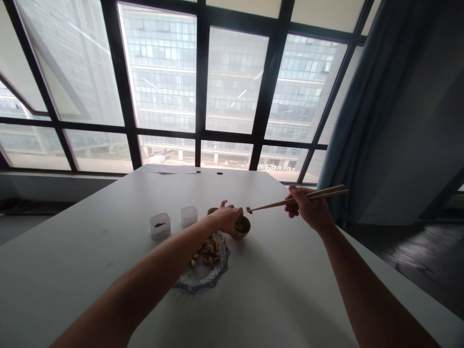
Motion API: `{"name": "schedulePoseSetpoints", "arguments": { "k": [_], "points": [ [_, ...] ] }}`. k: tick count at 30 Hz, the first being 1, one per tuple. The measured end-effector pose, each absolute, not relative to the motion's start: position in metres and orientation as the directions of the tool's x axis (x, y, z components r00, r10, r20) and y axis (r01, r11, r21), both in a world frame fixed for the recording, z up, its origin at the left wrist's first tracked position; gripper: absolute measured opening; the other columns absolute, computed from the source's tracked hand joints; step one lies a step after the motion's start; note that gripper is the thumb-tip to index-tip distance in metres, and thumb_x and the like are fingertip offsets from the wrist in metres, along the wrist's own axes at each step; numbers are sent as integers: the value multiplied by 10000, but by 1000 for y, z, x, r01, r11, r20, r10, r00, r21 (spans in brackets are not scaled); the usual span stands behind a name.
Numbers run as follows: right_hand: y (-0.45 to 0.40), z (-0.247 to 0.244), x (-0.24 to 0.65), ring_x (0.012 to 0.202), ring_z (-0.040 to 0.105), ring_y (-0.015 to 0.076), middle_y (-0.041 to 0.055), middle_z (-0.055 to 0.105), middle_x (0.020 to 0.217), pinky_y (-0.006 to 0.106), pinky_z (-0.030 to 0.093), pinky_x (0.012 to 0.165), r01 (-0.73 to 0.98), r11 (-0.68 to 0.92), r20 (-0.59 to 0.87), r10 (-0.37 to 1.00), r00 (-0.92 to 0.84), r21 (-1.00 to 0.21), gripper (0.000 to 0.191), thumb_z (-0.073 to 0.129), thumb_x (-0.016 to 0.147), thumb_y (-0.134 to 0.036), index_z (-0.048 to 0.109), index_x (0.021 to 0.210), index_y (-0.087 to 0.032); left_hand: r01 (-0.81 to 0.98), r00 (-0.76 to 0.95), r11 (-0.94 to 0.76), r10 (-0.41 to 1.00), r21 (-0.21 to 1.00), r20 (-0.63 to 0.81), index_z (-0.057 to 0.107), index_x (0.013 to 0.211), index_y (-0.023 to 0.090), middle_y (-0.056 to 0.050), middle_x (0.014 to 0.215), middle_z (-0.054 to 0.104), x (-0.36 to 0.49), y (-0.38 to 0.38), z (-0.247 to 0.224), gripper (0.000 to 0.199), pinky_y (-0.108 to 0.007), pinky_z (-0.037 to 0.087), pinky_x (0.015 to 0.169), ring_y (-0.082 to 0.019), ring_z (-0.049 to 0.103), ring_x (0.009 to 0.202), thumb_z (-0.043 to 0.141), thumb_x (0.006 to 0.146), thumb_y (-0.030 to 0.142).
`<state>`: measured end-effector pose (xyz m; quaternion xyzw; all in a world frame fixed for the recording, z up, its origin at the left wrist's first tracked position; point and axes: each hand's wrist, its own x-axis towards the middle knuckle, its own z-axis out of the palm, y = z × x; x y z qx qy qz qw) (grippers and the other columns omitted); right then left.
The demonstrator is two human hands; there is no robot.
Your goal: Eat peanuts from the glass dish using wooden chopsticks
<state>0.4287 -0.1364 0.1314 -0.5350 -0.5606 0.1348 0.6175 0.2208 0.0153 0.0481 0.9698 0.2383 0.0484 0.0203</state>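
My right hand [308, 205] is closed on a pair of wooden chopsticks [326, 192] pointing left. At their tips is a small brown piece [249, 210], just above and right of a small round cup [242, 225] with brown contents. My left hand [227, 218] is wrapped round that cup's left side. Behind the left hand another brown round container [212, 211] shows partly. Below my left forearm, partly hidden by it, lies a clear scalloped glass dish [223, 266] holding several brown nuts [209, 251].
Two small white square containers stand left of my hand: one [160, 226] with dark contents, the other [189, 216] nearer the middle. White sheets [168, 169] lie at the far edge of the white table [271, 290]. Windows rise behind; a blue curtain [369, 111] hangs at right.
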Motion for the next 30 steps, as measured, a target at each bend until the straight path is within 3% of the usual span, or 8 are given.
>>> {"name": "schedulePoseSetpoints", "arguments": {
  "k": [4,10,17,21,26,30],
  "points": [
    [-135,126,417,316,560,114,27,630,436,186,430,317,497,367,539,801,260,-786,538,656,806,-638,661,587,-147,446,890,-895,445,15,100,511,1238,187,-141,1168,670,224,12,49,852,-574,102,1164,-338,557,1189,804,551,597],
    [-135,121,405,377,604,120,48,658,481,186,461,362,631,355,543,830,127,-690,573,633,804,-678,684,594,-147,494,866,-868,496,49,57,563,1230,156,-149,1171,680,224,13,55,810,-515,148,1174,-330,552,1212,756,597,625],
    [-150,135,384,376,604,134,35,652,484,210,479,357,511,484,593,803,65,-710,506,607,873,-615,684,648,-169,503,863,-861,504,74,-2,601,1237,212,-111,1240,679,220,23,59,733,-448,244,1170,-293,587,1187,752,642,611],
    [-159,138,359,381,605,135,32,651,487,216,490,359,448,476,489,867,-95,-757,488,628,862,-605,691,639,-175,518,838,-833,540,195,80,552,1335,223,-117,1388,591,190,26,72,770,-375,438,1039,-301,562,1244,734,685,594],
    [-164,130,337,407,607,121,23,654,513,192,482,366,473,393,287,915,-283,-789,473,643,857,-584,685,653,-160,551,750,-803,595,225,287,560,1325,161,-143,1367,602,114,21,85,613,-399,466,1029,-290,581,1227,598,845,541],
    [-159,115,329,442,620,111,20,662,558,178,486,389,515,387,207,904,-373,-765,437,615,900,-527,675,680,-155,607,624,-759,639,236,450,639,1190,179,-133,1270,661,42,18,76,546,-457,501,991,-294,607,1181,505,888,613]
  ]
}}
